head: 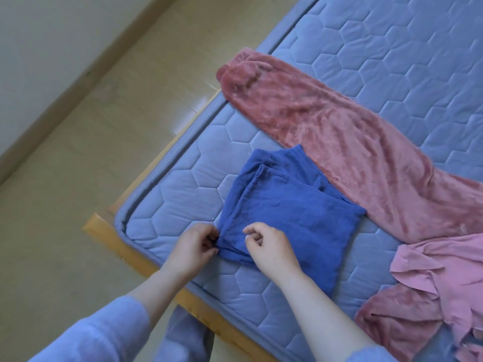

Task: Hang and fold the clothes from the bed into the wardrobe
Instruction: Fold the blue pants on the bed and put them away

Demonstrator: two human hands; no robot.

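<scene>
Hands at the near corner of a folded blue cloth (292, 212) on the mattress (392, 48).
The cloth lies flat in layers near the mattress corner, just inside the wooden frame (104, 231). The left hand (194, 246) pinches the cloth's near corner between thumb and fingers. The right hand (269, 249) rests on top of the cloth just beside it, fingers curled; whether it grips any fabric I cannot tell. A long pink fleece (339, 142) stretches across the mattress behind the cloth, touching its far edge. A crumpled lighter pink top (439, 265) lies to the right, over the fleece's lower part. Both forearms are bare, with blue sleeves (104, 333) pushed up.
</scene>
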